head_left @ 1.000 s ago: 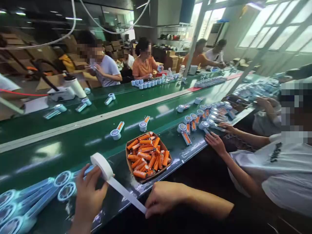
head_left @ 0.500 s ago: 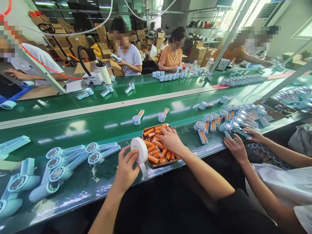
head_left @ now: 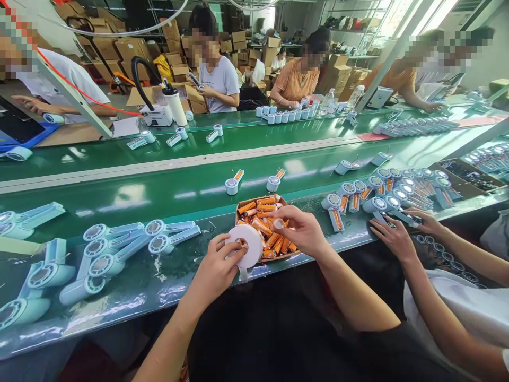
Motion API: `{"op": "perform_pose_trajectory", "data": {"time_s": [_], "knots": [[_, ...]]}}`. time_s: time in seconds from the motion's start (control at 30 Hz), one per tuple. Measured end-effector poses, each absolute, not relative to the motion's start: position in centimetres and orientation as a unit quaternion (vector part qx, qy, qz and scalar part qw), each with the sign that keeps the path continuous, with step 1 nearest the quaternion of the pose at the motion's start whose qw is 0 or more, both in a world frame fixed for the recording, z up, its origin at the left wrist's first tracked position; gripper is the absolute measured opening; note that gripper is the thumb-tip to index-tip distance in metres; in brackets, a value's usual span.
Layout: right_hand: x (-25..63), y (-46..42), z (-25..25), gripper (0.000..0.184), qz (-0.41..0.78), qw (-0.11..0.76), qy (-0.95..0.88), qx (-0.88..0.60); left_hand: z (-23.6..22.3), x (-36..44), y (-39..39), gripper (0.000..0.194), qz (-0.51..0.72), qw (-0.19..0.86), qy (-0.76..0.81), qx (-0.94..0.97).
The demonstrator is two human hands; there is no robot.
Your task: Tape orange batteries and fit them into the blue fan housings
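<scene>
My left hand (head_left: 217, 265) grips a roll of white tape (head_left: 251, 245), fingers hooked through its core. A short loose end of the tape hangs below the roll. Just right of it, my right hand (head_left: 304, 231) is raised over a box (head_left: 238, 208) of orange cylindrical batteries (head_left: 262, 225). Its thumb and fingers pinch a small pale piece (head_left: 279, 224) whose kind I cannot make out. The roll covers the box's near left corner.
Light-blue fan housings (head_left: 105, 264) lie in a cluster at left; more with orange batteries (head_left: 336, 217) lie at right. Two housings (head_left: 231, 185) sit on the green belt (head_left: 178, 185). A co-worker's hands (head_left: 393, 239) work close on my right. People sit across the belt.
My right hand has lifted from among the batteries and drawn back a little, now pinching something small. My left hand has brought the tape roll rightward, turning its flat side towards me.
</scene>
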State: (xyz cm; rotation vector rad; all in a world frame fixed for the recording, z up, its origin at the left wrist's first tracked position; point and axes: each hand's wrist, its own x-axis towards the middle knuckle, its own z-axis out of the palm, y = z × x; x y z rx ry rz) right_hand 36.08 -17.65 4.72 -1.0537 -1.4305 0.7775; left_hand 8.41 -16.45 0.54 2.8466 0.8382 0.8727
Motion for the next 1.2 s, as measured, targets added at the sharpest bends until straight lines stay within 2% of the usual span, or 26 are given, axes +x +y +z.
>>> {"op": "perform_pose_trajectory", "data": {"time_s": [0.07, 0.2, 0.37, 0.5, 0.53, 0.63, 0.7, 0.77, 0.83, 0.9, 0.97, 1.07, 1.13, 1.2], "knots": [[35.9, -18.3, 4.7, 0.011, 0.283, 0.575, -0.640, -0.424, 0.8, 8.3, -16.8, 0.043, 0.283, 0.037, 0.262, 0.922], [35.5, -18.7, 3.8, 0.009, 0.264, 0.574, -0.669, -0.391, 1.0, 8.1, -17.3, 0.039, 0.272, 0.048, 0.247, 0.929], [34.9, -18.4, 2.5, 0.011, 0.319, 0.568, -0.654, -0.384, 1.5, 8.1, -17.5, 0.044, 0.243, 0.043, 0.216, 0.945], [34.8, -19.0, 1.9, 0.009, 0.425, 0.530, -0.639, -0.360, 2.1, 7.6, -17.1, 0.042, 0.203, 0.022, 0.209, 0.956], [34.9, -19.2, 1.8, 0.014, 0.464, 0.520, -0.623, -0.356, 2.3, 7.5, -16.9, 0.040, 0.188, 0.013, 0.212, 0.959], [35.5, -19.3, 1.9, 0.048, 0.566, 0.486, -0.557, -0.365, 3.0, 7.2, -16.2, 0.037, 0.156, -0.015, 0.201, 0.967], [36.0, -18.8, 2.4, 0.057, 0.600, 0.438, -0.540, -0.396, 3.5, 7.3, -15.6, 0.035, 0.144, -0.034, 0.169, 0.974], [36.7, -17.8, 3.2, 0.047, 0.603, 0.368, -0.566, -0.425, 4.1, 7.8, -15.0, 0.034, 0.133, -0.062, 0.130, 0.981], [37.4, -16.7, 4.0, 0.028, 0.594, 0.298, -0.607, -0.435, 4.4, 8.5, -14.5, 0.030, 0.118, -0.089, 0.097, 0.984], [37.4, -16.2, 4.2, 0.021, 0.607, 0.268, -0.610, -0.434, 4.7, 9.0, -14.1, 0.026, 0.109, -0.093, 0.088, 0.986], [36.2, -16.7, 3.1, 0.032, 0.635, 0.332, -0.542, -0.439, 4.9, 9.4, -13.8, 0.025, 0.108, -0.076, 0.112, 0.985], [32.9, -18.9, -0.1, 0.050, 0.591, 0.551, -0.366, -0.461, 4.4, 9.8, -14.6, 0.024, 0.120, -0.057, 0.158, 0.978], [31.6, -20.0, -1.9, 0.047, 0.529, 0.652, -0.280, -0.466, 3.4, 10.2, -16.1, 0.017, 0.150, -0.048, 0.166, 0.973], [32.5, -19.6, -2.0, 0.042, 0.476, 0.701, -0.249, -0.469, 1.8, 10.9, -17.9, 0.014, 0.185, -0.019, 0.144, 0.972]]}}
